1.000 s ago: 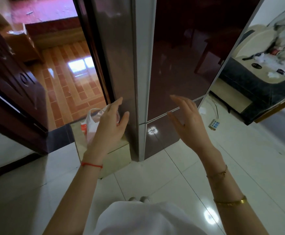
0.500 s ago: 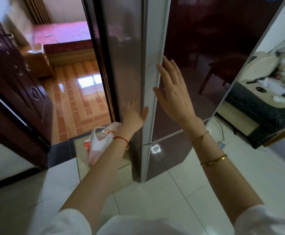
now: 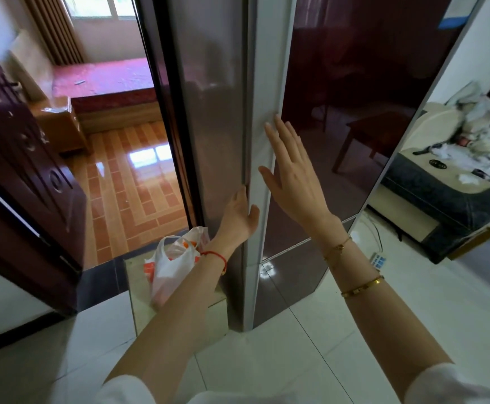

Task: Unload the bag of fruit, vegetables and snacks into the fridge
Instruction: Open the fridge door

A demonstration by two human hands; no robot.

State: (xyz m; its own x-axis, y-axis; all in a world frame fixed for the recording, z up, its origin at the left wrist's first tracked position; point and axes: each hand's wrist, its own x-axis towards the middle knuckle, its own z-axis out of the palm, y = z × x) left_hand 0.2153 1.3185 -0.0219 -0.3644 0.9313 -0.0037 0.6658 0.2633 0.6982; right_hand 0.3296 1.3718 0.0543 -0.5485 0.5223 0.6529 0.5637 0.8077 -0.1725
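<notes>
At the closed fridge edge, left hand fingertips hidden, grasp unclear, right hand flat, bag partly hidden.

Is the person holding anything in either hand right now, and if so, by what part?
Nothing is held. The left hand lies at the fridge door's edge; the right hand is open beside it. The bag sits untouched on a low box.

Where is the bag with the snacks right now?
The white plastic bag sits low on the left of the head view, on a mirrored box beside the fridge, just behind the left wrist. Neither hand holds it.
</notes>
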